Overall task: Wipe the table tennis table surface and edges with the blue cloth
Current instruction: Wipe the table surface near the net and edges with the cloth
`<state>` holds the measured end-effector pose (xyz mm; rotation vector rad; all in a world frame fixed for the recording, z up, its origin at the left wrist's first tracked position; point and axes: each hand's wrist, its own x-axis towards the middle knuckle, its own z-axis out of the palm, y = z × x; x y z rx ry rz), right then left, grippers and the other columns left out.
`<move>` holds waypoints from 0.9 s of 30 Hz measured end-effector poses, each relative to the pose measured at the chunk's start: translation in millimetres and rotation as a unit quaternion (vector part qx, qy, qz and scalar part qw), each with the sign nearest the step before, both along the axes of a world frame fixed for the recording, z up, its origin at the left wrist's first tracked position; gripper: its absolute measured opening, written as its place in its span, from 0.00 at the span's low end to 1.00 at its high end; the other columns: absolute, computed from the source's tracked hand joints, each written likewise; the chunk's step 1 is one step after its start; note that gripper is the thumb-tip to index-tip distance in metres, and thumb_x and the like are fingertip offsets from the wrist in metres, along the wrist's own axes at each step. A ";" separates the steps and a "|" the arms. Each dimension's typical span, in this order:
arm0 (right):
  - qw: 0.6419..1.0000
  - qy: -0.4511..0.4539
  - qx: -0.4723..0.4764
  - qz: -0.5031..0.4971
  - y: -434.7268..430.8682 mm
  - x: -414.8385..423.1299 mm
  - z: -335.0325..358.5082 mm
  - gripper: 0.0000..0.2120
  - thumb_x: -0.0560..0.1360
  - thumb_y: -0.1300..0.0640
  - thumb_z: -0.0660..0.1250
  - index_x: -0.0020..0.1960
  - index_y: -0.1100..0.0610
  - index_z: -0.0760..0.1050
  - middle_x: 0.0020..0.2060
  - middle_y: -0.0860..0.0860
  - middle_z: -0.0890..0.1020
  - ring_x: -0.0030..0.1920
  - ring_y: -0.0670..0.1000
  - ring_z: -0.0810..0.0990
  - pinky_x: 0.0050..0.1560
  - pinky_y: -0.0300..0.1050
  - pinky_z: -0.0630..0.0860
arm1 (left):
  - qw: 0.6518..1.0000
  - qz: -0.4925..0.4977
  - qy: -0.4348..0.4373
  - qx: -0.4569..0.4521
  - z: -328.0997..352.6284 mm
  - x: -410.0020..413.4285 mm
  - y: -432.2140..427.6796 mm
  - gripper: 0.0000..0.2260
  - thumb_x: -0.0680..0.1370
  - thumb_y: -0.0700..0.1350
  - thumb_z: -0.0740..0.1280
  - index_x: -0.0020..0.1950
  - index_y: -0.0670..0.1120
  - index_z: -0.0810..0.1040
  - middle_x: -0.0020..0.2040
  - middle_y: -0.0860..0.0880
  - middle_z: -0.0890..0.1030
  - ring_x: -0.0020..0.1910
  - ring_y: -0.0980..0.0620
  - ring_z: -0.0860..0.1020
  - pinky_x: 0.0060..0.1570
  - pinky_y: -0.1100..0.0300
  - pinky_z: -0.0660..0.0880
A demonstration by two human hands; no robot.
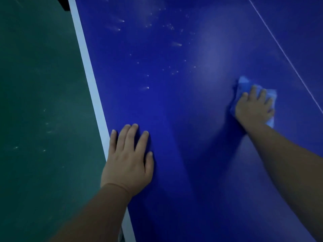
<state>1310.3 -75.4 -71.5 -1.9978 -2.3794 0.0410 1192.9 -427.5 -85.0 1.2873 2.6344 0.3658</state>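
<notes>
The blue table tennis table (183, 110) fills most of the view, with a white edge line (90, 81) down its left side. My right hand (253, 107) presses flat on the crumpled light blue cloth (244, 83), which lies on the surface near the thin white centre line (283, 49). My left hand (129, 159) rests flat on the table beside the white edge, fingers straight, holding nothing. Pale specks and streaks (167, 27) dot the surface beyond both hands.
The dark green floor (38, 102) lies to the left of the table edge, with a few pale specks on it. A dark object (63, 4) sits at the top left corner by the table edge.
</notes>
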 end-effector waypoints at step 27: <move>0.748 -0.013 -0.042 0.663 -193.3 -216.5 -20.5 0.26 0.83 0.41 0.48 0.80 0.42 0.55 0.81 0.47 0.54 0.81 0.57 0.50 0.78 0.61 0.46 | 1.000 -0.016 0.022 0.009 -5.1 -3.6 -0.5 0.25 0.78 0.52 0.58 0.71 0.42 0.74 0.72 0.37 0.70 0.74 0.37 0.64 0.74 0.35 0.55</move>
